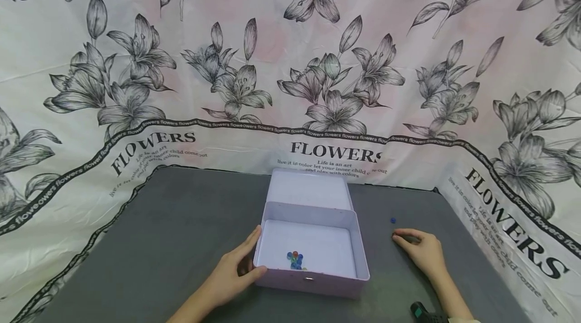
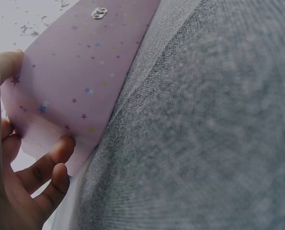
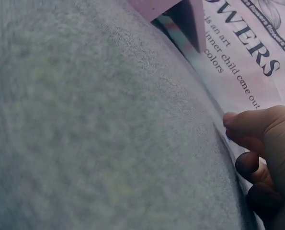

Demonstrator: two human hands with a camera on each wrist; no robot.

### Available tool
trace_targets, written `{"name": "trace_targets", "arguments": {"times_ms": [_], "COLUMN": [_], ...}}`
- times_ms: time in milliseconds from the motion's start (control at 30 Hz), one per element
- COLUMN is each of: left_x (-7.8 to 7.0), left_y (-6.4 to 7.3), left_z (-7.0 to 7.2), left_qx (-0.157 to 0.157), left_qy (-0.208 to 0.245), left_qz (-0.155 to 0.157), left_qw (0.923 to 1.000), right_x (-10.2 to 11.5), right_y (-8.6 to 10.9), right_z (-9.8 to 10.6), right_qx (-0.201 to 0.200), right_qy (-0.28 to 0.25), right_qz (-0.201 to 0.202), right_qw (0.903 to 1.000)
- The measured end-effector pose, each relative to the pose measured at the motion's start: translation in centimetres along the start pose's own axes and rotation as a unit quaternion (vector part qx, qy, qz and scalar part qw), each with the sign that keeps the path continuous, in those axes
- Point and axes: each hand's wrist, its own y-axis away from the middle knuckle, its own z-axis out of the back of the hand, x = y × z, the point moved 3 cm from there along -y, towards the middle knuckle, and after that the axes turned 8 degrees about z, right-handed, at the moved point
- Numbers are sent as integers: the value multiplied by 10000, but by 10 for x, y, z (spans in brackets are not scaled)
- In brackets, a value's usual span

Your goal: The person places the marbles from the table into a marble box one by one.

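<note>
A lilac box (image 1: pixel 313 282) with a star print and a metal catch stands with its lid (image 1: pixel 308 189) tipped back. Inside, several small see-through marbles (image 1: pixel 296 261), blue, green and orange, lie near the front wall. My left hand (image 1: pixel 231 270) grips the box's front left corner, thumb on the front, fingers along the left side. To the right of the box, my right hand (image 1: pixel 422 252) holds thumb and forefinger together close over the table; a blue speck, seemingly a marble (image 3: pixel 228 136), shows between them. Just beyond those fingertips a blue marble (image 1: pixel 393 220) lies on the table.
The dark grey table (image 1: pixel 181 222) reaches back to a hanging cloth (image 1: pixel 240 146) printed with flowers and lettering, which also closes off both sides. A black device (image 1: pixel 424 313) with a green patch sits at my right wrist.
</note>
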Motion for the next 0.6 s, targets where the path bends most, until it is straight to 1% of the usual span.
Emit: {"name": "trace_targets", "arguments": {"times_ms": [167, 300, 600], "left_x": [-2, -3, -3], "left_y": [0, 1, 1], "left_z": [0, 0, 0], "left_qx": [12, 6, 21], "left_qy": [31, -1, -25], "left_qz": [39, 75, 111], "left_qw": [10000, 10000, 9999], "right_x": [5, 13, 52], "right_y": [-6, -14, -46], "right_z": [2, 7, 22], "right_qx": [58, 95, 101], "right_qy": [-126, -365, -755], "right_qz": [-95, -112, 94], "right_qw": [9999, 9992, 9970]}}
